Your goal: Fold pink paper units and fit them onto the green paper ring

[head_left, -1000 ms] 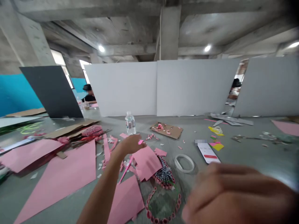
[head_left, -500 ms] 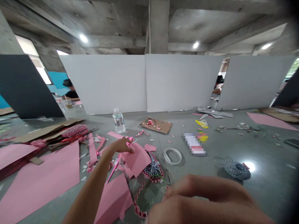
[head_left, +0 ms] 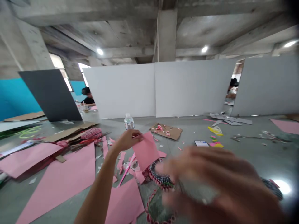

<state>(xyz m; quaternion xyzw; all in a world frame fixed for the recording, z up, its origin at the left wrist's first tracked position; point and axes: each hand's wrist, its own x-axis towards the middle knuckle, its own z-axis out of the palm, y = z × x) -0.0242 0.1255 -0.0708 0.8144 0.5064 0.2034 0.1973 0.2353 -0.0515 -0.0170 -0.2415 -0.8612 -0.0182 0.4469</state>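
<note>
Left hand pinches pink sheet; right hand blurred, grip indeterminable, partly hiding phone; left hand obscures base of bottle.

Craft workshop: concrete beams, paper scraps

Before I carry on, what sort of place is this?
Probably a shared craft workspace: pink sheets and paper scraps lie on the table, pale partitions stand across it, and a person is visible beyond.

I log remotely: sheet, in left hand; bottle, behind hand; cardboard, right of bottle; phone, farther right; panels, behind all.
</note>
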